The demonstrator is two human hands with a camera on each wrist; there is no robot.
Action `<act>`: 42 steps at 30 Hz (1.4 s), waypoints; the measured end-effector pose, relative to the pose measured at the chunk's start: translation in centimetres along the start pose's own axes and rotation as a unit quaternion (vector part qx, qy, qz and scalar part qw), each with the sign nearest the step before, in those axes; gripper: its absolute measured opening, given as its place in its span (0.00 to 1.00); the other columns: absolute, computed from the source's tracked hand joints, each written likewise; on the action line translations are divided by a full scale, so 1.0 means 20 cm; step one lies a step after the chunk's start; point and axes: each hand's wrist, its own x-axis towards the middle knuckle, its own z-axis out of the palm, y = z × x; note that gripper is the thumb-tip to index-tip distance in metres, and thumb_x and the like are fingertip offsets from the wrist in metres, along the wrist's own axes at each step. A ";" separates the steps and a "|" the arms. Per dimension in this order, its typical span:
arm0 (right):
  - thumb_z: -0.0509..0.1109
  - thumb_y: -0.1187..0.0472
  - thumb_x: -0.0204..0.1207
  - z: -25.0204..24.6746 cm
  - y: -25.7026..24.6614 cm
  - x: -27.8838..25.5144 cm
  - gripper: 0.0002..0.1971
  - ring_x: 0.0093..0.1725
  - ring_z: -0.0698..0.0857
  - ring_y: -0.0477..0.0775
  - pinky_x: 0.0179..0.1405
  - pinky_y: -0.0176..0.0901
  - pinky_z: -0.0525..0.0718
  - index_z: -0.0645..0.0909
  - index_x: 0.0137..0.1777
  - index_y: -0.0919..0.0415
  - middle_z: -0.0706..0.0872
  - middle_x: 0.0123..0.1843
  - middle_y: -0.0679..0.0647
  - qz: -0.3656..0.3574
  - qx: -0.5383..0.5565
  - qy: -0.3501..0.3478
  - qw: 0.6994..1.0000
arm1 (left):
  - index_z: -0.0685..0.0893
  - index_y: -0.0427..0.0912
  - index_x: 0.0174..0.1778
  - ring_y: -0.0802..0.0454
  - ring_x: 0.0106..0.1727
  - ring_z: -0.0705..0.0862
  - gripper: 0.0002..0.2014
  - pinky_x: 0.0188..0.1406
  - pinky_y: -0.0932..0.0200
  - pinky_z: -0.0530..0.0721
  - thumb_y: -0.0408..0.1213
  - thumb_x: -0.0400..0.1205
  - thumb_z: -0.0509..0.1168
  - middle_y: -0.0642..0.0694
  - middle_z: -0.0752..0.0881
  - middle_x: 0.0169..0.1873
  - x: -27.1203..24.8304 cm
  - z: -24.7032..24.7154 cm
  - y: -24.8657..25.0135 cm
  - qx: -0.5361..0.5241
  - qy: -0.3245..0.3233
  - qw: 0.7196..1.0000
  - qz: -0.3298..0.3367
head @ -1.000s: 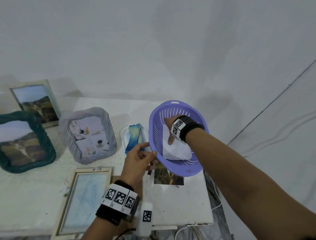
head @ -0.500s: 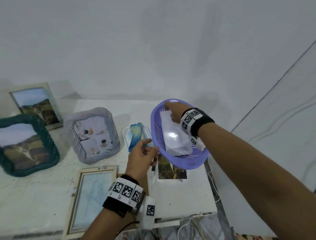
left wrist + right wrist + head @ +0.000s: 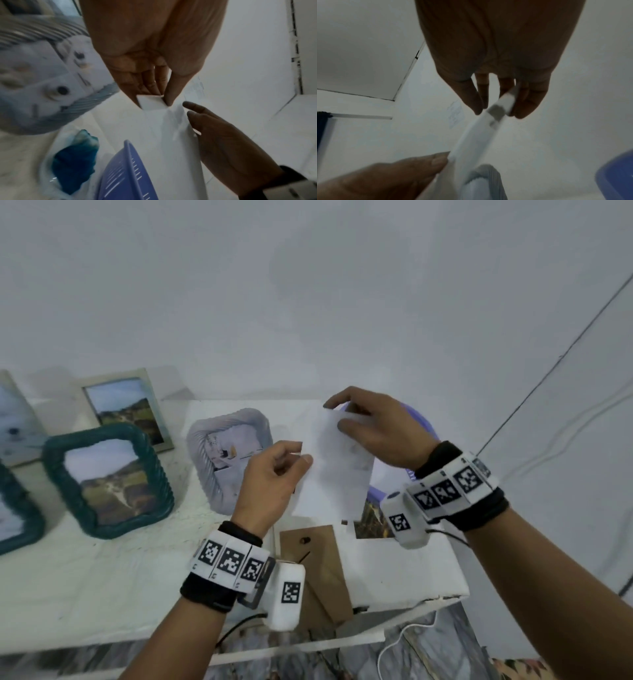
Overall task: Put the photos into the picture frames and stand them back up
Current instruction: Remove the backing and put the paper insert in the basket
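Observation:
Both hands hold a stack of photos [image 3: 337, 470] upright above the table, white backs facing me. My left hand [image 3: 303, 453] pinches its left edge between thumb and fingers, plainly so in the left wrist view [image 3: 152, 104]. My right hand [image 3: 334, 416] grips the top corner, with fingers on both sides of the stack [image 3: 496, 113]. A brown backing board [image 3: 315, 563] lies flat below the hands. One landscape photo [image 3: 373, 518] lies face up on the table beside it. The pictures on the held photos are hidden.
A purple basket [image 3: 423, 426] sits behind my right hand. A grey ribbed frame [image 3: 212, 446], a teal frame [image 3: 109, 477] and a white frame [image 3: 126, 409] stand at left. A blue item in a white dish [image 3: 73, 162] lies by the basket. The table's right edge [image 3: 459, 573] is close.
My right hand lifted the photo stack out of the purple basket and to the left. My left hand let go of the basket rim and took the stack's left edge.

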 end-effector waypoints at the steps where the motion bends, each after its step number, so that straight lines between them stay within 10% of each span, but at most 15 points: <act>1: 0.66 0.63 0.78 0.06 0.00 -0.03 0.14 0.44 0.84 0.48 0.44 0.36 0.82 0.79 0.62 0.50 0.84 0.45 0.50 -0.006 0.000 0.022 1.000 | 0.87 0.47 0.52 0.48 0.46 0.88 0.06 0.52 0.40 0.87 0.35 0.82 0.71 0.41 0.90 0.42 -0.02 -0.04 -0.01 -0.005 -0.007 1.000 -0.007; 5: 0.70 0.56 0.79 0.33 0.06 -0.14 0.19 0.47 0.83 0.50 0.43 0.36 0.82 0.75 0.69 0.53 0.82 0.54 0.52 0.073 0.064 0.151 0.984 | 0.88 0.41 0.52 0.46 0.48 0.91 0.06 0.50 0.48 0.89 0.29 0.82 0.69 0.41 0.92 0.45 -0.13 -0.23 -0.11 -0.039 -0.003 0.998 -0.042; 14: 0.67 0.68 0.80 0.86 0.09 -0.48 0.10 0.41 0.88 0.55 0.36 0.50 0.88 0.79 0.60 0.61 0.88 0.41 0.63 0.195 0.260 0.063 0.944 | 0.90 0.46 0.51 0.51 0.51 0.90 0.05 0.51 0.53 0.89 0.37 0.82 0.70 0.49 0.92 0.46 -0.36 -0.54 -0.40 0.076 0.013 0.992 -0.099; 19: 0.67 0.69 0.80 0.99 0.09 -0.56 0.09 0.45 0.86 0.53 0.41 0.34 0.85 0.79 0.58 0.59 0.86 0.44 0.53 0.219 0.207 0.040 0.953 | 0.86 0.48 0.61 0.53 0.60 0.82 0.12 0.63 0.53 0.80 0.43 0.84 0.66 0.52 0.86 0.57 -0.47 -0.72 -0.63 0.280 0.003 0.960 -0.010; 25: 0.63 0.42 0.71 1.08 0.11 -0.54 0.19 0.40 0.85 0.48 0.47 0.57 0.87 0.81 0.59 0.45 0.84 0.38 0.44 0.238 0.055 -0.004 0.970 | 0.87 0.48 0.62 0.50 0.62 0.81 0.21 0.64 0.45 0.80 0.51 0.79 0.59 0.53 0.87 0.58 -0.50 -0.75 -0.72 0.295 -0.006 0.955 0.043; 33: 0.62 0.49 0.83 1.09 -0.04 -0.50 0.17 0.49 0.82 0.47 0.44 0.35 0.72 0.75 0.68 0.53 0.87 0.54 0.49 0.242 -0.123 -0.034 0.962 | 0.85 0.49 0.65 0.51 0.63 0.79 0.24 0.65 0.46 0.78 0.54 0.76 0.60 0.54 0.86 0.59 -0.51 -0.75 -0.74 0.299 -0.004 0.954 0.029; 42: 0.61 0.46 0.82 1.21 0.03 -0.50 0.17 0.50 0.83 0.52 0.49 0.43 0.81 0.78 0.68 0.49 0.80 0.64 0.52 0.193 -0.189 -0.047 0.962 | 0.84 0.50 0.65 0.60 0.62 0.75 0.24 0.62 0.54 0.74 0.54 0.76 0.60 0.61 0.82 0.59 -0.51 -0.74 -0.76 0.309 0.003 0.950 0.045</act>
